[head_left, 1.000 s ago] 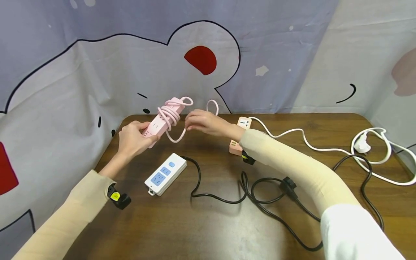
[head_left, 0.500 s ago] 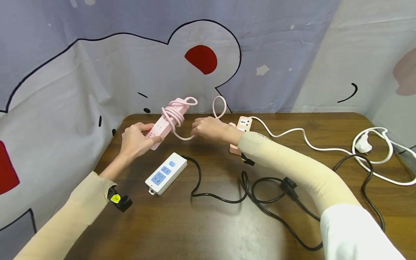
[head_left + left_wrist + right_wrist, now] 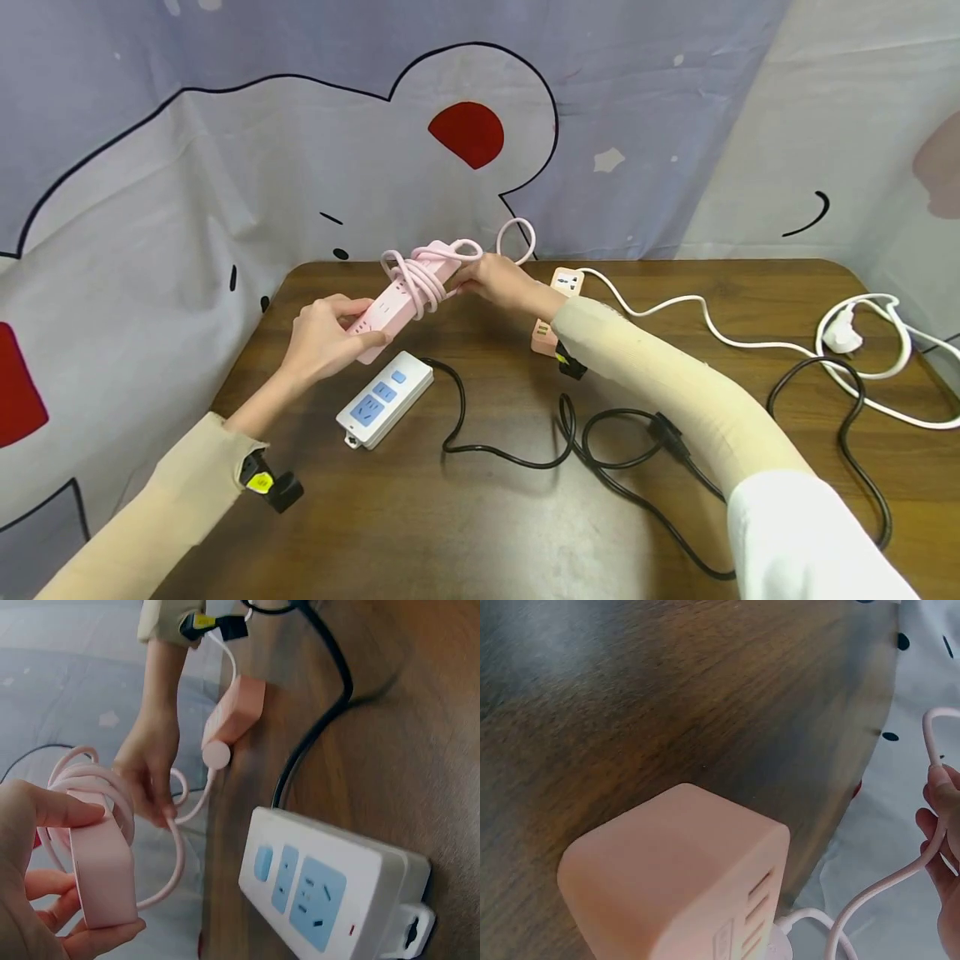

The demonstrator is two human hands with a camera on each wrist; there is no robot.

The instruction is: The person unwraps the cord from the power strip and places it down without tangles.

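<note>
My left hand [image 3: 322, 337] grips the lower end of a pink power strip [image 3: 388, 312], held tilted above the table. Several turns of its pink cord [image 3: 422, 282] wrap round the upper half. Close by the strip's far end, my right hand [image 3: 495, 279] pinches the loose part of that cord, which the right wrist view shows running between thumb and fingers [image 3: 939, 796]. Beyond this hand the cord loops up, and its round pink plug [image 3: 217, 754] appears beside a peach power strip [image 3: 238, 712] in the left wrist view.
On the table [image 3: 480, 517] below lies a white power strip [image 3: 386, 402] with blue sockets. Its black cord [image 3: 502, 454] trails right to a black plug [image 3: 669, 435] under the right forearm. A white cord [image 3: 720, 335] leads to a white plug [image 3: 842, 333]. A patterned curtain [image 3: 637, 125] hangs behind.
The pink power strip has moved right and slightly down in my left hand. My right hand, still on the cord, has shifted right; the strip's far end now sits close to it.
</note>
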